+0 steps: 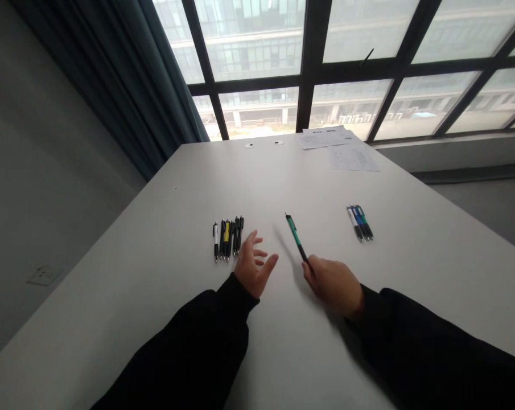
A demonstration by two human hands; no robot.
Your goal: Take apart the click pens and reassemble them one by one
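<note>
My right hand (332, 282) is closed around the lower end of a green pen (295, 234), which points up and away over the white table (155, 273). My left hand (254, 263) hovers open just left of it, fingers spread, holding nothing. Beside my left hand lies a row of several pens (227, 237), black, white and yellow. Further right lies a smaller group of three pens (360, 222), white, blue and green, apart from both hands.
Printed sheets of paper (340, 146) lie at the table's far edge under the window. Two small round discs (263, 143) sit on the far middle. A dark curtain (124, 91) hangs at the left, by a grey wall with a socket (44, 275).
</note>
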